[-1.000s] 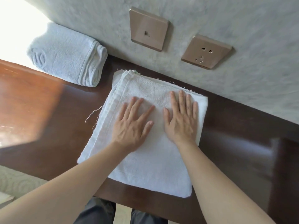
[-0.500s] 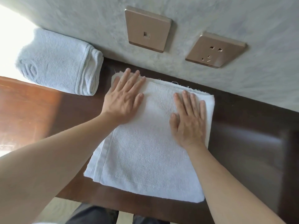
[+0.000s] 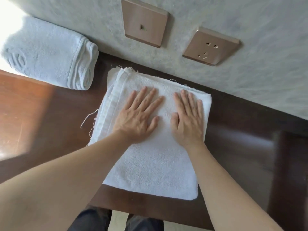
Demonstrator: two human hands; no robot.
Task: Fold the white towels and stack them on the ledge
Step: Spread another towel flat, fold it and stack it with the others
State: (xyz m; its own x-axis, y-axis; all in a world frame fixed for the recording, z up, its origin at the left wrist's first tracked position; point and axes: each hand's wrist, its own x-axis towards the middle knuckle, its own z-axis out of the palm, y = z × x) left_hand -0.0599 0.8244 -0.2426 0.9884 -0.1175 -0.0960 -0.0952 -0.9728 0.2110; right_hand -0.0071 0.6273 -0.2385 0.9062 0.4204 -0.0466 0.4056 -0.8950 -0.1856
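Back from the far corner, left hand (image 3: 135,120) joins right hand (image 3: 187,121) flat on folded towel (image 3: 153,165).

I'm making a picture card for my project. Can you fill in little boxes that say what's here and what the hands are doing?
place: dark wooden ledge against a pale wall
towel being worked on: folded white towel, lying flat, frayed threads at its left edge
left hand: flat on the towel, fingers straight
right hand: flat on the towel beside it
finished towel: another folded towel at the far left, apart
on the wall: two bronze socket plates
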